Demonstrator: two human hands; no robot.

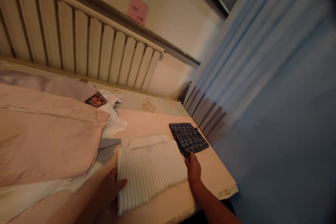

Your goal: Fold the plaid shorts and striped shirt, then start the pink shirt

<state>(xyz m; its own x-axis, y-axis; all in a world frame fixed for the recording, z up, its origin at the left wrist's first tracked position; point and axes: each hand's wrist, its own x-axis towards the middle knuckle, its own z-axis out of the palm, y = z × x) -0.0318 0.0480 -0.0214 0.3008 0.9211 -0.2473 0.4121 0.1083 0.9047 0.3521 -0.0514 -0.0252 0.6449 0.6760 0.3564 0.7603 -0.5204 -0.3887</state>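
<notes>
A folded white shirt with thin dark stripes [152, 168] lies flat on the pale pink covering, a folded band of its cloth along the far edge. My left hand [112, 185] grips its left edge, with the thumb on top and the other fingers mostly hidden. At its right edge, my right hand [193, 168] has curled fingers closed on the cloth. Just beyond those fingertips lies a folded dark plaid garment [187, 138], close to the shirt's far right corner.
Spread and overlapping clothes fill the left side, with a large pink garment [52, 136] on top and a grey piece [107, 150] near the shirt. A radiator [78, 38] stands along the wall. A blue curtain [262, 112] hangs at the right, beside the table's edge [223, 168].
</notes>
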